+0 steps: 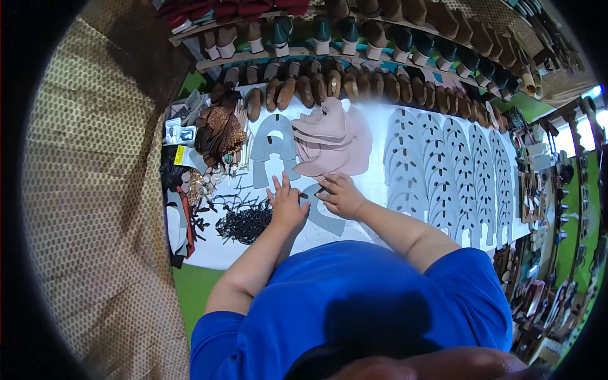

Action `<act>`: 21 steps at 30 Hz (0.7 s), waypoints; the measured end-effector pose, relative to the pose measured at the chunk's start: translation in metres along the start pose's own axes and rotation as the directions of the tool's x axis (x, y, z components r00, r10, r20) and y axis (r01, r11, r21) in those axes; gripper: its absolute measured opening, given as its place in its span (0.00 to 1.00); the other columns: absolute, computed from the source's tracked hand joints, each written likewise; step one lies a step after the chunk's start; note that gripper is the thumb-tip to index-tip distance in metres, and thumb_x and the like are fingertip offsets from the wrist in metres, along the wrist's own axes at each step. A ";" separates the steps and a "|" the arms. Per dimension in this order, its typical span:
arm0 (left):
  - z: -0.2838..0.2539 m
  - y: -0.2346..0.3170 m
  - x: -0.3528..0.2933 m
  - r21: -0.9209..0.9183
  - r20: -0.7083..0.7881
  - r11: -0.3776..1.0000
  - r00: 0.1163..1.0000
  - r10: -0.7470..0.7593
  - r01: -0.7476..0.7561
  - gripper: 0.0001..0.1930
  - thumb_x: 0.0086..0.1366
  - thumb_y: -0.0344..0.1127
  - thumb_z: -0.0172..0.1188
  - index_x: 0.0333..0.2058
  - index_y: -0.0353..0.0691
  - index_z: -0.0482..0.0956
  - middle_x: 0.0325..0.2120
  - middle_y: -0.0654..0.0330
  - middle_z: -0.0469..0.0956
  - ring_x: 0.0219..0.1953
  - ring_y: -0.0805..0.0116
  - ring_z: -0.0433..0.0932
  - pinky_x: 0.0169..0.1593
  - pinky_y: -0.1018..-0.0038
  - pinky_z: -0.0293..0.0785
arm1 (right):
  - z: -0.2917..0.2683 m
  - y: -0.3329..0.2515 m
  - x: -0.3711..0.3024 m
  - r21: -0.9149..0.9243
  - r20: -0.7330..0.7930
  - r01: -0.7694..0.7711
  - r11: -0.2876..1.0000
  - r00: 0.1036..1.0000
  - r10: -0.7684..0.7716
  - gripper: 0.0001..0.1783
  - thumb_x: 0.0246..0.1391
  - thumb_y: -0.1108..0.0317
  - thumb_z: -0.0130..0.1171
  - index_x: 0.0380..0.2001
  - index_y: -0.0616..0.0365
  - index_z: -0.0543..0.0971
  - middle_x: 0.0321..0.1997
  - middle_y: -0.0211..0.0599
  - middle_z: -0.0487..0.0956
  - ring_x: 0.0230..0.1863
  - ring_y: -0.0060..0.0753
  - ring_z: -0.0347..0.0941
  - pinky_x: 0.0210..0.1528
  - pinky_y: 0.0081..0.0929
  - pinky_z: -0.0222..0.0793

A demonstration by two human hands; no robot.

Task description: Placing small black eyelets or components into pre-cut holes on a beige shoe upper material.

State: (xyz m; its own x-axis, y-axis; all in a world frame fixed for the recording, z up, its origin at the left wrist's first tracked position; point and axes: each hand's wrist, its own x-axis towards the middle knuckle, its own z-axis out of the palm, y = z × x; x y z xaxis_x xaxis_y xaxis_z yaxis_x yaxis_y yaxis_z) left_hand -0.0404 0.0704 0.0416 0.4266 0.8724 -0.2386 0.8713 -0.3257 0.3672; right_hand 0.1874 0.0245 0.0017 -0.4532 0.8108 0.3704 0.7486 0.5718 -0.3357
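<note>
A grey U-shaped cut piece [327, 223] lies on the white table in front of me, its upper part partly covered by my hands. My right hand [345, 199] has its fingers bent over the piece's upper right edge, closed on it. A small dark spot shows by those fingertips. On the other side, my left hand [288, 206] rests with its fingers stretched apart, the thumb near a short black strip [303, 196]. Beside the left wrist sits a tangled heap of short black strips [244, 225]. Beyond my hands are more grey U-shaped pieces [273, 132] and a pile of pink pieces [335, 145].
On the right of the white table [377, 171], overlapping rows of grey U-shaped pieces [437, 171] carry small black tabs. Brown shoe forms [320, 90] line the far edge, below shelves of heeled shoes [348, 38]. Leopard-patterned material [221, 130] lies at the left, beside a patterned curtain [101, 209].
</note>
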 end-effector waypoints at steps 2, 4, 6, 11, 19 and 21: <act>0.000 0.001 0.004 -0.001 -0.001 1.000 1.000 -0.031 0.031 0.20 0.54 0.46 0.70 0.42 0.40 0.85 0.73 0.42 0.44 0.74 0.34 0.35 0.68 0.32 0.32 | 0.001 0.001 0.000 -0.005 0.028 -0.010 1.000 1.000 0.010 0.19 0.50 0.60 0.61 0.47 0.40 0.84 0.65 0.34 0.72 0.68 0.45 0.62 0.66 0.51 0.53; 0.002 0.002 0.007 -0.046 -0.031 0.999 0.999 -0.015 0.014 0.13 0.55 0.46 0.70 0.31 0.43 0.87 0.73 0.42 0.47 0.74 0.33 0.35 0.68 0.30 0.32 | 0.001 0.000 0.001 -0.009 0.057 -0.018 1.000 0.998 0.018 0.18 0.52 0.58 0.60 0.48 0.38 0.84 0.67 0.32 0.71 0.70 0.43 0.61 0.67 0.50 0.51; 0.006 0.004 0.011 -0.115 -0.029 0.992 0.998 -0.049 0.045 0.11 0.56 0.45 0.69 0.29 0.44 0.87 0.73 0.44 0.47 0.75 0.35 0.35 0.67 0.29 0.32 | 0.000 -0.001 0.002 -0.040 0.055 -0.020 0.999 0.998 0.022 0.19 0.51 0.58 0.60 0.48 0.39 0.84 0.68 0.32 0.69 0.70 0.44 0.60 0.66 0.52 0.51; 0.009 0.017 0.022 -0.266 -0.017 0.964 0.999 -0.033 0.027 0.09 0.57 0.42 0.68 0.24 0.44 0.85 0.74 0.51 0.47 0.75 0.39 0.36 0.66 0.27 0.32 | 0.007 0.004 0.006 -0.118 0.031 0.060 0.991 0.998 -0.057 0.21 0.48 0.59 0.61 0.48 0.43 0.82 0.68 0.32 0.69 0.71 0.47 0.59 0.63 0.57 0.54; 0.009 0.019 0.032 -0.303 0.010 0.953 0.999 -0.030 0.032 0.09 0.55 0.38 0.69 0.21 0.42 0.82 0.73 0.54 0.52 0.76 0.41 0.37 0.65 0.25 0.32 | 0.012 0.008 0.005 -0.138 0.136 0.064 0.988 0.990 -0.045 0.26 0.47 0.60 0.59 0.53 0.44 0.80 0.70 0.31 0.67 0.73 0.47 0.55 0.67 0.59 0.52; 0.001 0.016 0.029 -0.258 0.007 0.966 0.999 -0.031 0.032 0.09 0.55 0.41 0.69 0.22 0.44 0.84 0.73 0.52 0.51 0.76 0.40 0.36 0.65 0.25 0.32 | 0.012 0.008 0.005 -0.119 0.144 0.048 0.992 0.989 -0.031 0.28 0.47 0.59 0.59 0.55 0.44 0.80 0.72 0.35 0.65 0.74 0.48 0.55 0.68 0.59 0.51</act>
State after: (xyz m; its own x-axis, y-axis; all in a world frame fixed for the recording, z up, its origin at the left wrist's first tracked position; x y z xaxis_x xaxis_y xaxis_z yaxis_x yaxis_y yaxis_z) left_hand -0.0141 0.0900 0.0396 0.4007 0.8796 -0.2563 0.7925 -0.1924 0.5787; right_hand 0.1851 0.0342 -0.0094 -0.5410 0.8024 0.2521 0.7781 0.5913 -0.2121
